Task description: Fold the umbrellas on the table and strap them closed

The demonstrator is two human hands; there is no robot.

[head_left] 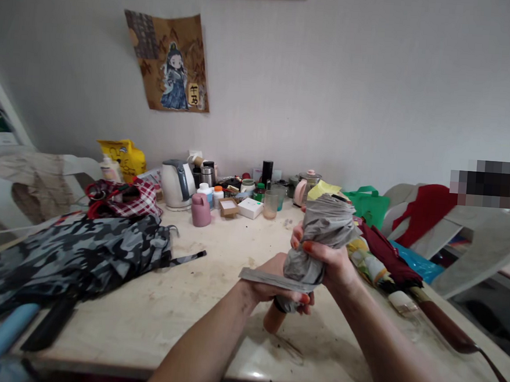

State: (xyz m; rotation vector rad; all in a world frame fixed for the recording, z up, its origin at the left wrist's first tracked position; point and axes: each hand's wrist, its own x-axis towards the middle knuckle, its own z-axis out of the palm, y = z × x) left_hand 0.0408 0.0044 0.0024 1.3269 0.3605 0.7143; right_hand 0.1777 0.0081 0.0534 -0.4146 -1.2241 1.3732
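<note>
A folded grey umbrella (pixel 329 222) is held upright and slightly tilted over the table, its brown handle (pixel 274 318) pointing down. My left hand (pixel 274 285) is wrapped round its lower end, just above the handle. Higher up, my right hand (pixel 322 257) grips the bunched grey cloth, fingers closed round it. A grey strap (pixel 270 279) sticks out to the left across my left hand. Part of the umbrella's shaft is hidden by cloth and fingers.
At left lies a camouflage umbrella (pixel 115 254) beside black and light blue handles. A maroon umbrella (pixel 390 256) with a brown handle rests at right. Along the wall stand a kettle (pixel 177 182), a pink jug (pixel 200 210), small boxes, cups and a green bag (pixel 371 208).
</note>
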